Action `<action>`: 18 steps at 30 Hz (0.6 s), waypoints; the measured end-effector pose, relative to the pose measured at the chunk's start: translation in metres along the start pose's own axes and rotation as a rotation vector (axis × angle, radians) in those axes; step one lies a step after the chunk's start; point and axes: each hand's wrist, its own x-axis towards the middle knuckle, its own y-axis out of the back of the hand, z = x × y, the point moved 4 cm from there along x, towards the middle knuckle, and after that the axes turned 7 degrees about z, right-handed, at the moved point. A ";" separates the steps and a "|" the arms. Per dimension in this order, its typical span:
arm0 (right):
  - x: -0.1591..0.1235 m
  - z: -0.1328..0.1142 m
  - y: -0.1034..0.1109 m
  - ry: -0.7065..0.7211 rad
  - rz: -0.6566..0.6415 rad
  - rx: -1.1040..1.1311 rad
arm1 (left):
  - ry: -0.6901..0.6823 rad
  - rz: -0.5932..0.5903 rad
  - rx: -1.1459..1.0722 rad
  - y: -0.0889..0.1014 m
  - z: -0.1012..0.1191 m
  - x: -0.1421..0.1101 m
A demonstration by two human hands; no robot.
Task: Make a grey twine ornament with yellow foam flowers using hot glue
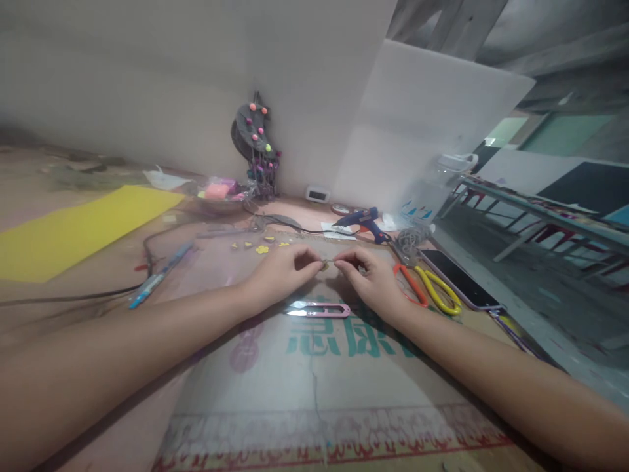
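My left hand (287,270) and my right hand (369,276) meet almost tip to tip over a printed cardboard sheet (236,400). Each pinches thumb against forefinger; a tiny pale and yellowish bit shows at the fingertips, too small to name. Pink-handled thread snips (322,310) lie just below the hands. Beyond my left hand are several small yellow cut-outs, one a yellow flower (262,250). A thin dark thread (315,383) runs down the cardboard toward me. To the right of my right hand lie orange-handled scissors (413,286) and a yellow-handled tool (439,292).
A blue glue gun (361,221), a ball of grey yarn (410,241) and a phone (459,278) lie at the right. Left are a yellow sheet (88,229), a blue pen (160,275) and a black cable (73,299). A grey moon-shaped ornament (253,134) stands behind.
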 end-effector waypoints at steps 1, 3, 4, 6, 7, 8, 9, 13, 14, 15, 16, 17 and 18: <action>0.000 -0.002 0.001 0.021 0.011 -0.001 | 0.001 -0.001 0.003 0.000 0.000 0.000; -0.001 -0.004 0.002 0.060 0.022 0.004 | -0.003 -0.007 0.008 -0.001 0.000 0.000; -0.001 -0.005 0.002 0.075 0.020 0.009 | -0.008 -0.013 0.006 -0.001 0.000 0.000; -0.003 -0.006 0.001 0.088 0.004 0.031 | -0.023 -0.035 -0.005 -0.003 0.000 0.000; -0.004 -0.006 0.000 0.084 -0.010 0.048 | -0.030 -0.049 -0.012 -0.003 0.000 0.000; -0.005 -0.006 -0.001 0.072 -0.022 0.065 | -0.037 -0.062 -0.019 -0.004 0.000 0.000; -0.005 -0.006 -0.002 0.055 -0.029 0.080 | -0.040 -0.072 -0.024 -0.004 0.000 0.000; -0.006 -0.005 -0.004 -0.031 -0.047 0.134 | -0.024 -0.081 -0.027 -0.004 0.002 -0.001; -0.006 -0.005 -0.004 -0.051 -0.054 0.146 | -0.019 -0.081 -0.027 -0.003 0.002 -0.001; -0.006 -0.004 -0.005 -0.067 -0.061 0.156 | -0.018 -0.082 -0.028 -0.003 0.002 -0.001; -0.006 -0.004 -0.006 -0.080 -0.068 0.162 | -0.022 -0.085 -0.031 -0.004 0.002 -0.001; -0.007 -0.003 -0.006 -0.091 -0.074 0.166 | -0.028 -0.088 -0.033 -0.004 0.003 -0.001; -0.007 -0.003 -0.007 -0.099 -0.079 0.171 | -0.034 -0.090 -0.036 -0.004 0.003 -0.001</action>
